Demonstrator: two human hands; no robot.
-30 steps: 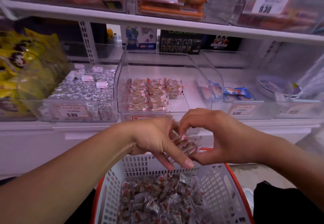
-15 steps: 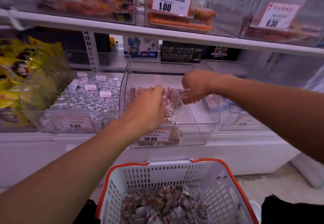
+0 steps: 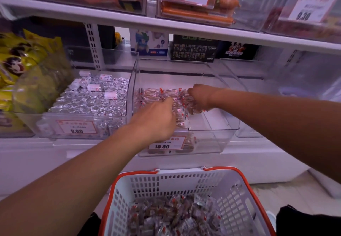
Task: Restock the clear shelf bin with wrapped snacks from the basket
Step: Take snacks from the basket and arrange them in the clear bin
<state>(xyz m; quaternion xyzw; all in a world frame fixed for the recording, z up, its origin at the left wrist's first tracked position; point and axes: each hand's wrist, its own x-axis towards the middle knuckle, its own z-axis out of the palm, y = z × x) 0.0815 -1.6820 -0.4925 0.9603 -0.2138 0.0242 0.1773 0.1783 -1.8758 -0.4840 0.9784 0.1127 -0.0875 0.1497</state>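
The clear shelf bin (image 3: pixel 212 139), with a 10.80 price tag on its front, stands on the middle shelf. Rows of wrapped snacks (image 3: pixel 153 95) lie in its left half. Both my hands are inside it. My left hand (image 3: pixel 156 119) is knuckles up with its fingers curled down onto a bunch of snacks (image 3: pixel 181 114). My right hand (image 3: pixel 199 97) grips the other end of that bunch from the right, just above the rows. Below me, the white basket (image 3: pixel 230 189) with orange handles holds several more wrapped snacks (image 3: pixel 171 215).
A bin of silver-wrapped sweets (image 3: pixel 88 102) priced 9.80 sits to the left, with yellow bags (image 3: pixel 22 65) beyond it. Another clear bin (image 3: pixel 258 80) stands to the right. The upper shelf (image 3: pixel 166 25) overhangs with sausage bins. The right half of the middle bin is bare.
Both hands lifted a bunch of snacks from over the basket, carried it up into the clear bin, and now hold it low against the rows there.
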